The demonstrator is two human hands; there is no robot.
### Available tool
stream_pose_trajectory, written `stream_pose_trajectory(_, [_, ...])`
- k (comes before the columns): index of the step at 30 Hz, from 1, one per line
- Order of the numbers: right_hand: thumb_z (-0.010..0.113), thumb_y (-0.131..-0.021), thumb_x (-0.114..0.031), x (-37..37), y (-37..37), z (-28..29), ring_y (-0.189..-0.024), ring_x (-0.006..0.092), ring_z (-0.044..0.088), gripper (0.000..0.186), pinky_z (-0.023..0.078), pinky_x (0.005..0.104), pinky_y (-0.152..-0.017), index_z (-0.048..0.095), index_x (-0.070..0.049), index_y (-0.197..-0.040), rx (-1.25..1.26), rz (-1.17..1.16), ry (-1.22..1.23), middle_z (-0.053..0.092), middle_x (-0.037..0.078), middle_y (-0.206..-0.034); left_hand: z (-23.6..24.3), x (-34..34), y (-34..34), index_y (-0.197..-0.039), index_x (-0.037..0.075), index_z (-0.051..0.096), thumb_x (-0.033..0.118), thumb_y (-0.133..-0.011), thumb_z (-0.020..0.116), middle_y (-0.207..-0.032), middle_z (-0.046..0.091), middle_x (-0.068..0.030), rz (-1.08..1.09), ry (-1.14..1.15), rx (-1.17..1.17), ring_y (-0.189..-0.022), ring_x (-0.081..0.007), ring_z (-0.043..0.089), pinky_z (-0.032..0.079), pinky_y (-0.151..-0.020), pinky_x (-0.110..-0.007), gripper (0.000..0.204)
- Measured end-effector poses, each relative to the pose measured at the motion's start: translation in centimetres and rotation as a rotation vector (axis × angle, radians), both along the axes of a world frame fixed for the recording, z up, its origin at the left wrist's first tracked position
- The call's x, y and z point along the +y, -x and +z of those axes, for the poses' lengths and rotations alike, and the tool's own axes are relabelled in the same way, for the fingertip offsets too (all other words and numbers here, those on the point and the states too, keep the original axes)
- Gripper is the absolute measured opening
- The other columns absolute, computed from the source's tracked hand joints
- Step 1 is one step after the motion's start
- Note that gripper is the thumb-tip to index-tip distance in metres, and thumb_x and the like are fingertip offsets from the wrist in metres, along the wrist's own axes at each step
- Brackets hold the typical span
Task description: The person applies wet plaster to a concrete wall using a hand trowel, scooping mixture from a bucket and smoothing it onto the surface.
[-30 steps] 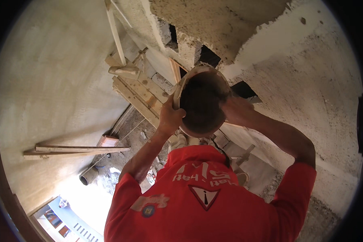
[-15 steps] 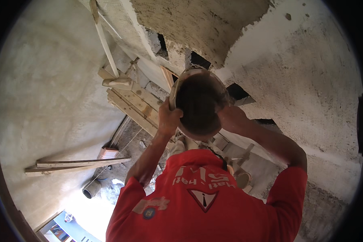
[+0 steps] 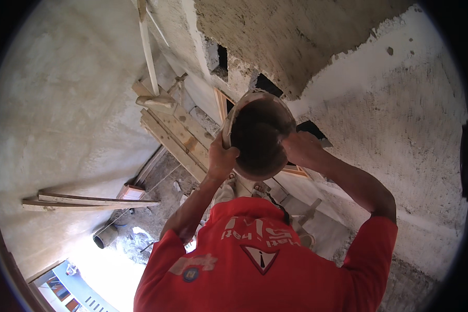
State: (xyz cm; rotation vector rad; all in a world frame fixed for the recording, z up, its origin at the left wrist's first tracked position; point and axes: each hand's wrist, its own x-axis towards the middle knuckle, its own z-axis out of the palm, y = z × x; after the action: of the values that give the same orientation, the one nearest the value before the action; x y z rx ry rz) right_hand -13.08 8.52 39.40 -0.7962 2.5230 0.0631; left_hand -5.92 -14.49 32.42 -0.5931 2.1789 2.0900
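A round, mortar-stained bucket (image 3: 262,169) is tilted in front of me at chest height, its mouth facing up toward me. My left hand (image 3: 223,158) is closed on the left side of its rim, thumb over the edge. On the opposite side my right hand (image 3: 302,150) grips the rim, its fingertips partly hidden in the dark mouth. The inside is too dark to tell how much it holds. Below the bucket, my feet stand on wooden planks.
Wooden planks (image 3: 177,138) run to the upper left, with an upright pole (image 3: 150,57) at their end. A partly plastered wall (image 3: 379,109) with dark square holes rises ahead and right. Two boards (image 3: 91,204) jut out at left. A cylindrical container (image 3: 105,236) lies below.
My view has turned slightly, so the wall and planks appear shifted rightward. Both hands keep the bucket in nearly the same place; the right hand sits a little higher.
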Motion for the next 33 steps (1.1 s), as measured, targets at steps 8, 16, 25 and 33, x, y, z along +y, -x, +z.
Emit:
stream_pose_trajectory(8, [0.060,-0.080,-0.012,-2.2,1.2,0.4,-0.080,0.0387,0.071,0.017,0.057,0.0488,-0.071,0.071,0.000,-0.086,0.137,-0.011,0.122,0.069,0.024,-0.081,1.6,-2.6,0.2,-0.125,-0.003,0.060,0.007,-0.069,0.061,-0.090,0.071,-0.0197,0.015,0.133,-0.008,-0.084,-0.0282,0.069,0.053,-0.080,-0.040,0.057])
stream_pose_trajectory(16, [0.061,-0.080,-0.012,-4.9,2.4,3.6,-0.082,0.0384,0.072,0.019,0.058,0.0496,-0.073,0.072,0.001,-0.088,0.145,-0.022,0.043,0.071,0.023,-0.083,-0.7,-4.6,1.2,-0.129,-0.002,0.060,0.003,-0.067,0.059,-0.087,0.069,-0.0118,0.034,0.125,0.129,-0.074,-0.0175,0.062,0.052,-0.070,-0.033,0.062])
stream_pose_trajectory(25, [0.055,-0.091,-0.021,-7.3,-1.2,2.2,-0.075,0.0414,0.071,0.026,0.057,0.0533,-0.068,0.066,0.000,-0.104,-0.112,0.237,0.033,0.069,0.024,-0.075,-2.7,-5.7,1.8,-0.127,0.004,0.062,0.011,-0.069,0.063,-0.095,0.070,-0.0235,0.076,0.153,0.029,-0.091,-0.0368,0.067,0.052,-0.083,-0.044,0.058])
stream_pose_trajectory(33, [0.058,-0.083,-0.020,-7.0,3.9,0.2,-0.086,0.0421,0.070,0.025,0.055,0.0531,-0.077,0.069,0.000,-0.093,-0.032,0.091,0.019,0.070,0.026,-0.087,-3.2,-5.8,1.5,-0.131,0.003,0.057,0.016,-0.073,0.062,-0.101,0.069,-0.0285,0.106,0.208,0.092,-0.100,-0.0452,0.066,0.051,-0.088,-0.049,0.060])
